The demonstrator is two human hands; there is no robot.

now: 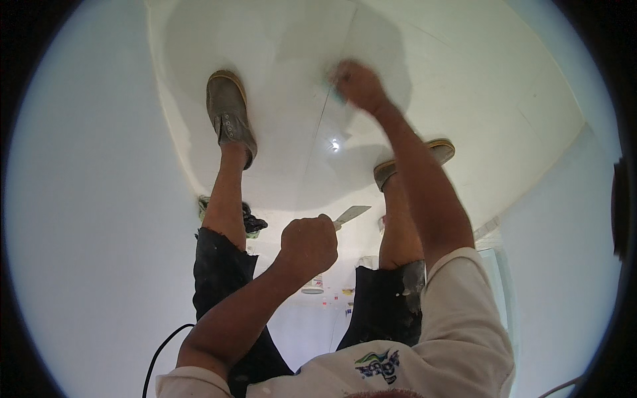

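My left hand is closed in a fist around the handle of a putty knife. Its flat metal blade points up and to the right, while the fist hides most of the handle. Farther out, my right hand is smeared by motion at the glossy white floor. Its fingers are curled over a small blue-green thing, too blurred to name, of which only an edge shows. Beside it a thin dark seam runs along the floor.
My grey shoes stand apart on the floor. A black plastic bag lies behind my left foot. Between my legs a white tub and several small items show. Pale walls rise at both sides; a black cable hangs at lower left.
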